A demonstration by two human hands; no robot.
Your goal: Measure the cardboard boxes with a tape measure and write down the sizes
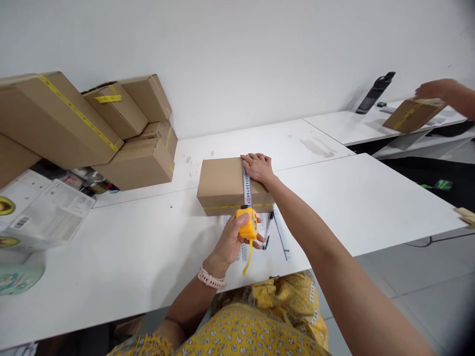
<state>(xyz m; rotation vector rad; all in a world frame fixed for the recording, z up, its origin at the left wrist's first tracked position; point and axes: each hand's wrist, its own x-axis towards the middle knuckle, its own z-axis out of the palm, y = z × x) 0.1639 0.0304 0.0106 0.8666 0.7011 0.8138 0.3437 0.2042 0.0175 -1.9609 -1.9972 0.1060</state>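
Observation:
A closed brown cardboard box (220,178) with yellow tape along its near side lies on the white table in front of me. My left hand (232,237) is closed around a yellow tape measure (248,222) at the box's near side. Its marked blade (247,185) runs across the box top to the far edge. There my right hand (259,168) lies on the box with fingers spread, the thumb side against the blade's end. A yellow strap hangs from the tape measure. Beside my left fingers is a black pen (266,242); whether they touch it I cannot tell.
Written paper sheets (260,252) lie under the box's near side. Stacked cardboard boxes (135,160) and clear plastic packaging (52,210) stand at left. At right, another person's hand (438,89) is on a small box (411,116), near a dark bottle (374,93).

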